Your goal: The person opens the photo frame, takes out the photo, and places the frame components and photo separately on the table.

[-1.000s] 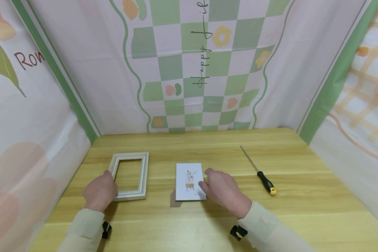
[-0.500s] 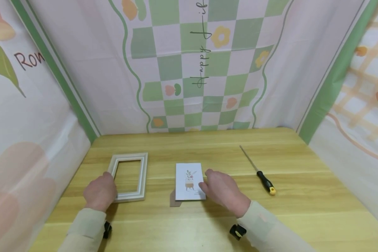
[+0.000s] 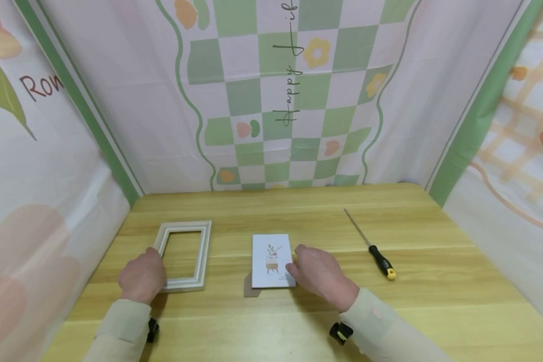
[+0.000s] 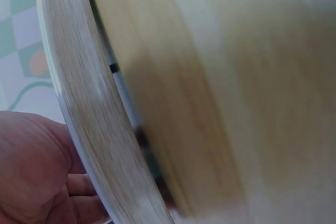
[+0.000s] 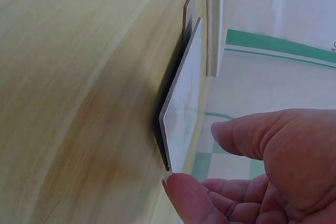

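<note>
My left hand [image 3: 142, 275] grips the left side of a white picture frame [image 3: 202, 255] whose middle is open, showing tabletop through it. In the left wrist view the frame's edge [image 4: 89, 87] runs close past the palm. Right of it lies a picture board [image 3: 264, 249] with a printed potted plant, face up and propped at a slant over a brown stand flap [image 3: 252, 288]. Beside the board's right edge is my right hand [image 3: 323, 274]. The right wrist view has its thumb held apart from the board and a fingertip right at the board's corner.
A screwdriver [image 3: 381, 261] with a black and yellow handle lies to the right on the wooden table [image 3: 298, 206]. Behind the table hangs a checked curtain [image 3: 276, 90], with printed cloths along both sides.
My left hand has drawn the picture frame slightly left and nearer to me. The right hand and the picture board have stayed in place.
</note>
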